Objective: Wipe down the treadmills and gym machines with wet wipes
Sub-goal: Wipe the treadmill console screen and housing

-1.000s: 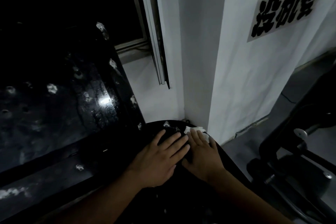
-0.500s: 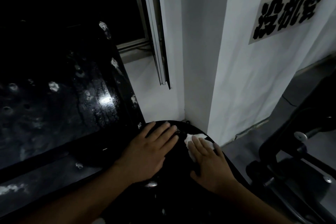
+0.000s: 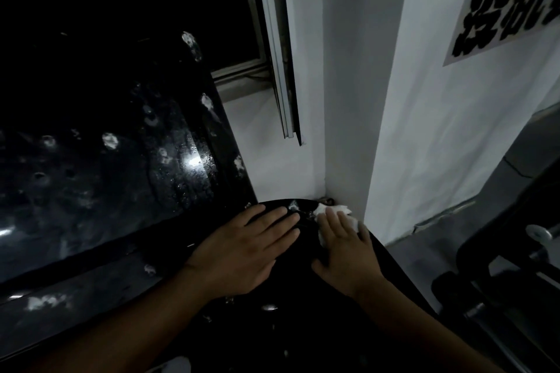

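A black padded seat (image 3: pixel 303 321) of a gym machine fills the lower middle of the head view, its far rounded end near the wall corner. My right hand (image 3: pixel 348 251) lies flat with straight fingers on a white wet wipe (image 3: pixel 333 211), pressing it onto the seat's far right edge. My left hand (image 3: pixel 245 251) rests flat on the seat just to the left, fingers straight and spread. A large glossy black back pad (image 3: pixel 100 142), worn with pale spots and wet-looking, rises on the left.
A white wall pillar (image 3: pixel 424 130) with a sign of black characters (image 3: pixel 509 9) stands right behind the seat. A dark window with a metal frame (image 3: pixel 272 48) is at the back. Another black machine frame with a bolt (image 3: pixel 536 233) stands on the grey floor at right.
My right hand pulled the wipe back toward me, then slid it forward again to the seat's far edge. My left hand stayed flat on the seat, shifting only slightly.
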`<state>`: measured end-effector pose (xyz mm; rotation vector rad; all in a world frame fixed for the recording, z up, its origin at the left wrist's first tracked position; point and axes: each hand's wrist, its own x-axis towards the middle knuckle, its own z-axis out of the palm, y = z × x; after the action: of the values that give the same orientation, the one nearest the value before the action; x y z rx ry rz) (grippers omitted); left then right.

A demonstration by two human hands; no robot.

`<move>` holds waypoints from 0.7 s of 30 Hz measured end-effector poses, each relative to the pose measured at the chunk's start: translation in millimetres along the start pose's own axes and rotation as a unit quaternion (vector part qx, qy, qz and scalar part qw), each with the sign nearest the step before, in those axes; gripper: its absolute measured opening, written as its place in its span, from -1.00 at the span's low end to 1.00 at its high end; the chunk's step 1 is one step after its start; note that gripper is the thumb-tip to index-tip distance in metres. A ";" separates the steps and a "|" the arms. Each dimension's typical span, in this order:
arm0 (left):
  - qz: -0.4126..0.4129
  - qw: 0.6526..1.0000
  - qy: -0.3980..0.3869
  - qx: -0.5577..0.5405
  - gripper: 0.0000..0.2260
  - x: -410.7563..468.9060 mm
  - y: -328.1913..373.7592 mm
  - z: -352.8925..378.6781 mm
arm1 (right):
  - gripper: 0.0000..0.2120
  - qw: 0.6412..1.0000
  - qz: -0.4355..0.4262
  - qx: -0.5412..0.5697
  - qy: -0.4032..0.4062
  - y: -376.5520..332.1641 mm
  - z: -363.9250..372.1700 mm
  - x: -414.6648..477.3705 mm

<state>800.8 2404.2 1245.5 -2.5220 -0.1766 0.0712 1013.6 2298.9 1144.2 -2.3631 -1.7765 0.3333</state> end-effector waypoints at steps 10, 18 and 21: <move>-0.044 0.998 0.031 -0.015 -0.40 -0.5 -34.1 -12.0 | 0.02 1.000 -0.011 0.020 -0.006 -9.5 -1.9 15.9; -0.080 0.996 0.037 -0.017 -0.35 -2.3 -38.6 -10.8 | -0.03 0.999 -0.045 0.015 -0.013 -7.7 -1.3 12.4; -0.078 0.996 0.036 -0.015 -0.34 -3.0 -39.0 -10.3 | 0.00 0.999 -0.025 0.028 0.000 -35.2 -2.4 25.8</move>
<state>794.4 2429.5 1276.4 -2.5264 -0.3465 -0.0844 988.7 2333.6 1153.8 -2.2755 -1.7994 0.3709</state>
